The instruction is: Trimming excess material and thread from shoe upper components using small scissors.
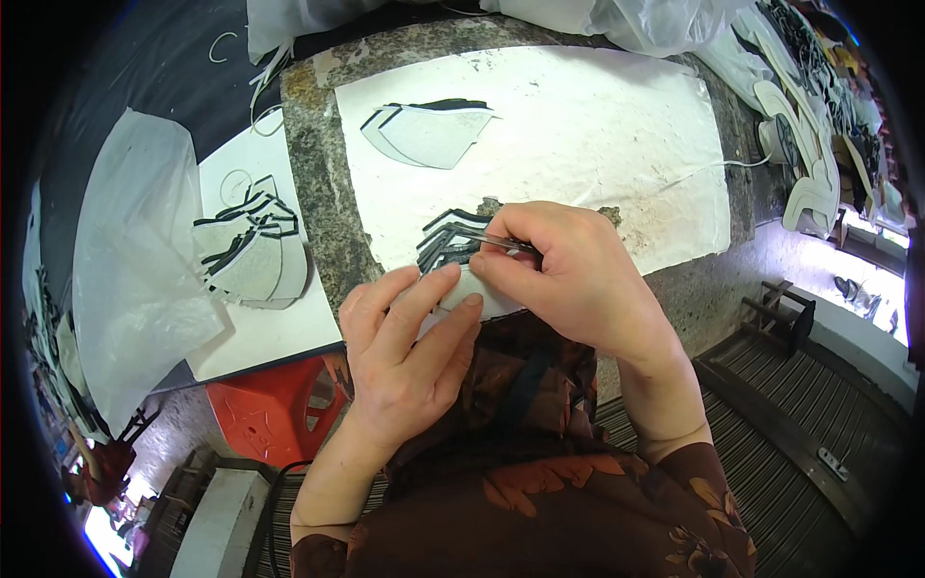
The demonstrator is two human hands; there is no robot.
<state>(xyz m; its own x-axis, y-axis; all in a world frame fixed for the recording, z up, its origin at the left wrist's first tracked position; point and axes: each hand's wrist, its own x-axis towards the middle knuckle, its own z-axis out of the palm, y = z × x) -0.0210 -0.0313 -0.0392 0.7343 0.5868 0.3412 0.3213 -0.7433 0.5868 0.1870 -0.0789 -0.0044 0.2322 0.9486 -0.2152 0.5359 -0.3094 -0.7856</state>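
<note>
Near the front edge of a white sheet [597, 125], several pale grey-white cut pieces with black edge strips [445, 239] lie overlapped. My left hand [403, 332] rests over their near part, its fingers spread and pressing down with the tips. Slim metal tweezers [482, 235] are pinched between the thumb and fingers of my right hand [568, 270]. Their tips reach left over the black edge strips. My fingers partly hide the pieces beneath. Farther up the sheet sits a small stack of similar pieces [434, 135], black along its far edge.
To the left, a pile of black-edged pieces [260, 260] lies on white board, beside a translucent plastic bag [135, 260]. A red plastic stool [270, 409] stands below. More plastic bags [617, 21] line the far edge; pale cut parts [805, 164] crowd the right.
</note>
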